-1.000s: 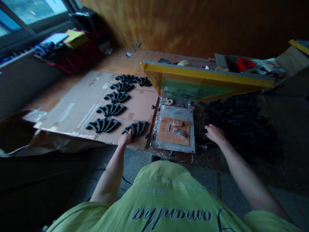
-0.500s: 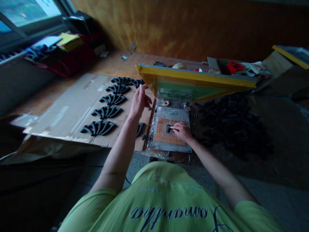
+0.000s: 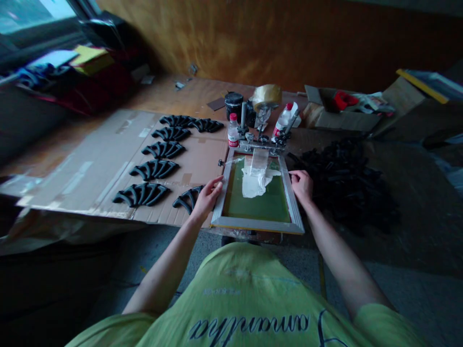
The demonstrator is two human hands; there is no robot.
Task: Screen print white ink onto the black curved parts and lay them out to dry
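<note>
A silk-screen frame [image 3: 297, 212] with a green mesh lies flat in front of me, covering the base plate. White ink [image 3: 255, 185] is spread on the upper mesh, and a pale squeegee blade [image 3: 259, 159] rests in it near the far end. My left hand [image 3: 208, 196] is at the left rail, its bent fingers closed on the edge. At the right rail, my right hand [image 3: 303, 187] has curled fingers against the outer edge. The black part seen on the plate earlier is hidden under the screen.
Rows of black curved parts [image 3: 142, 194] lie on cardboard at the left. A heap of black parts [image 3: 347, 183] sits at the right. Behind the hinge clamps [image 3: 262, 144] stand red-capped bottles [image 3: 233, 130], a dark tub [image 3: 233, 103] and a tape roll [image 3: 266, 96]. An open carton [image 3: 340, 115] is farther right.
The screen frame has swung down from its raised tilt to lie flat over the plate. My right hand has left the black part and moved right to the rail; my left hand has come down with the frame.
</note>
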